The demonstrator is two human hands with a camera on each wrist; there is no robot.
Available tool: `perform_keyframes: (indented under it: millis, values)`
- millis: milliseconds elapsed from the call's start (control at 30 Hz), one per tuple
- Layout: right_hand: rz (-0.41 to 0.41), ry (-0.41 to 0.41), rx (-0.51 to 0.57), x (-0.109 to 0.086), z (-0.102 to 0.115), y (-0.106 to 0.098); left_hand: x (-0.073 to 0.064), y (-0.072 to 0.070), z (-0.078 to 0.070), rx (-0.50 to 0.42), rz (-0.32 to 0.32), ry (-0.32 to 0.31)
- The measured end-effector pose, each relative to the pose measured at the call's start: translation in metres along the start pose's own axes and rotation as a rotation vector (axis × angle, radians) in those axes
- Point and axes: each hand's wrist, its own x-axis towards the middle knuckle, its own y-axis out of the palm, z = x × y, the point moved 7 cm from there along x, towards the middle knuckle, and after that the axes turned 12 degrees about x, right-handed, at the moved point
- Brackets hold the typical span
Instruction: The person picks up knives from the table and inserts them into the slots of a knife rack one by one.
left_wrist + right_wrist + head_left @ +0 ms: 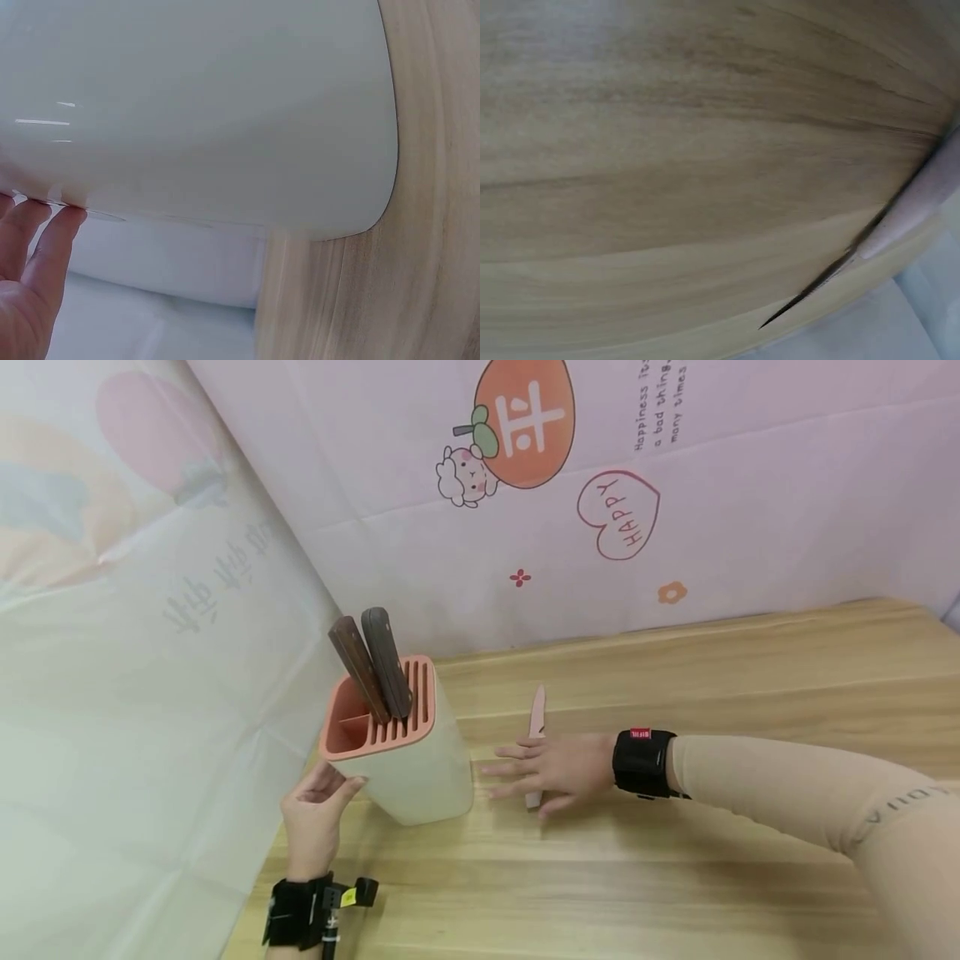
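A small knife [537,714] with a pale pinkish blade lies on the table, its tip pointing away toward the back. Over its handle is my right hand [558,768], palm down with fingers spread, hiding most of the grip; the handle's pale end shows below the fingers. In the right wrist view, the knife [904,217] slants along the right edge. A white knife block [420,785] with an orange slotted top stands to the left. My left hand [315,810] holds its near left corner, thumb at the front face. In the left wrist view, fingertips [71,217] touch the block's side.
Two knives stand in the block's slots, one with a brown handle [358,668] and one with a dark grey handle [386,660]. A printed cloth [420,568] hangs behind the wooden table [600,885], with another pale cloth [172,735] along the left side.
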Motion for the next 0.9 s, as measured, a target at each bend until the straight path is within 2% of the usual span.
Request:
perform_keyframes:
  millis: [167,333,433,533,633,733,900]
  values:
    - [0.047,0.001,-0.010,-0.004,-0.003,0.011,0.000,0.001,-0.001,-0.011,0.008,0.028]
    - [0.103,-0.009,-0.068,-0.014,0.003,0.031,-0.008,0.005,0.005,0.062,0.001,-0.041]
    - [0.106,0.003,-0.053,-0.020,0.008,0.036,-0.015,0.008,0.009,0.086,0.006,-0.075]
    - [0.103,0.042,-0.001,-0.020,0.006,0.036,-0.018,0.007,0.010,0.083,-0.002,-0.084]
    - [0.117,0.063,-0.030,-0.015,0.000,0.033,-0.015,0.005,0.008,0.083,-0.015,-0.089]
    - [0.117,0.038,-0.106,-0.009,-0.005,0.028,-0.009,0.002,0.006,0.080,-0.020,-0.077]
    - [0.064,-0.021,-0.137,-0.003,-0.010,0.019,-0.002,-0.001,0.002,0.057,-0.017,-0.046]
